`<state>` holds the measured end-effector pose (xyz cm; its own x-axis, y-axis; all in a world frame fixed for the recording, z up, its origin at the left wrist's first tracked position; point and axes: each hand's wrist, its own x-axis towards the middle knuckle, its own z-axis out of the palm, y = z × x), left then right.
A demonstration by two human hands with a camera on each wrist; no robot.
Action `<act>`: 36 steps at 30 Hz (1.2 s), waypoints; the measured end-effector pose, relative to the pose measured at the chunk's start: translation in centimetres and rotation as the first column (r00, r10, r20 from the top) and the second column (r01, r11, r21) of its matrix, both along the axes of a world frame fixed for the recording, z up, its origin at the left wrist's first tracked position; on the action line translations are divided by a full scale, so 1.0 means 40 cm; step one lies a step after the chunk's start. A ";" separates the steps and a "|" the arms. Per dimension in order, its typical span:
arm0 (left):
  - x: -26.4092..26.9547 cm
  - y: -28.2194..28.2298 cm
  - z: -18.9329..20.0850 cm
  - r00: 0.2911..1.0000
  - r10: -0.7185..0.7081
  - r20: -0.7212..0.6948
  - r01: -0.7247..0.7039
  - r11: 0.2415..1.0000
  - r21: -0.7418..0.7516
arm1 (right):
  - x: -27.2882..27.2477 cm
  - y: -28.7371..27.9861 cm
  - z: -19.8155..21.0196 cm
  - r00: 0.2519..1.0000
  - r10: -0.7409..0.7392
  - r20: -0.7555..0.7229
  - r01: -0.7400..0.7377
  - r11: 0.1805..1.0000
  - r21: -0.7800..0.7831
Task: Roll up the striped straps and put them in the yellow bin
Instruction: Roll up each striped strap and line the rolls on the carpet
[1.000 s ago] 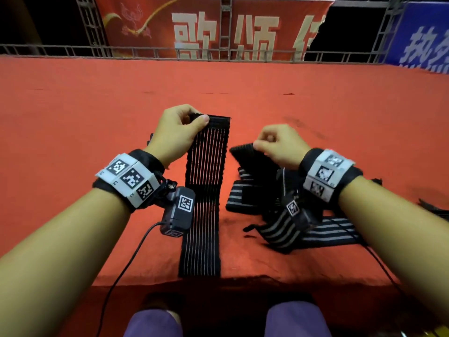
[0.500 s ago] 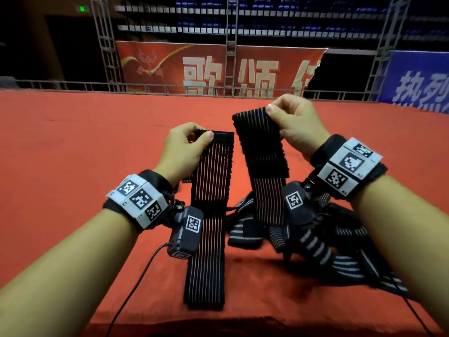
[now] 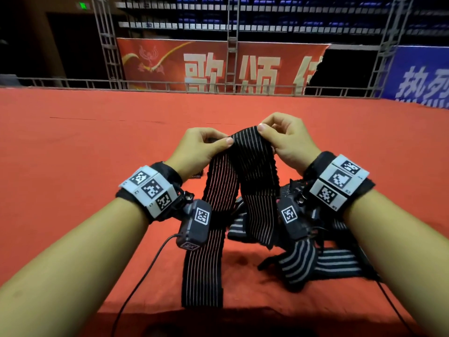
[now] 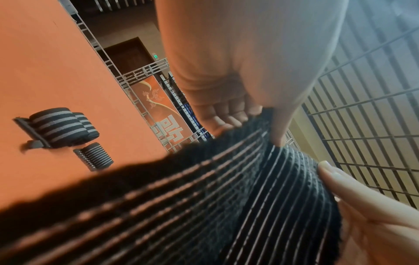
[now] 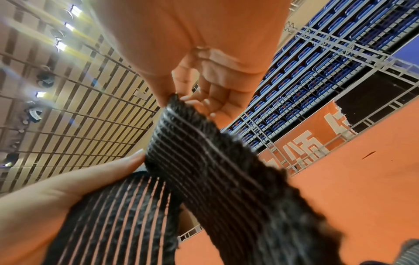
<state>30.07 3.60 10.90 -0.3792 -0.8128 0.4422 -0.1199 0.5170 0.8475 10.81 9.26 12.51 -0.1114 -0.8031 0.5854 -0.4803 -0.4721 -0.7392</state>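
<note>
In the middle of the head view, the left hand (image 3: 202, 147) and the right hand (image 3: 285, 139) each pinch the top of a black ribbed elastic strap (image 3: 245, 171) with thin pale stripes, thumb on top and fingers curled behind it. The strap bends over like a soft arch, and its two flat ends hang down to the red carpet (image 3: 73, 147). At the lower right of the frame lies a loose heap of straps (image 3: 313, 263) with wider grey stripes, and the left wrist view shows two rolled straps (image 4: 64, 128) on the carpet at its left side.
</note>
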 end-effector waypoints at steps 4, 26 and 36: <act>-0.008 -0.006 0.005 0.997 0.013 0.075 -0.013 1.000 -0.003 | -0.019 0.012 -0.027 0.999 -0.049 -0.023 0.049 0.999 0.015; 0.030 -0.040 0.032 0.957 0.270 0.109 -0.258 0.960 -0.110 | -0.042 0.052 -0.123 0.765 -0.317 -0.560 0.291 0.947 -0.139; 0.045 -0.036 -0.007 0.957 0.230 0.177 -0.205 0.967 -0.151 | 0.033 0.038 -0.107 0.781 -0.131 -0.611 0.349 0.903 0.251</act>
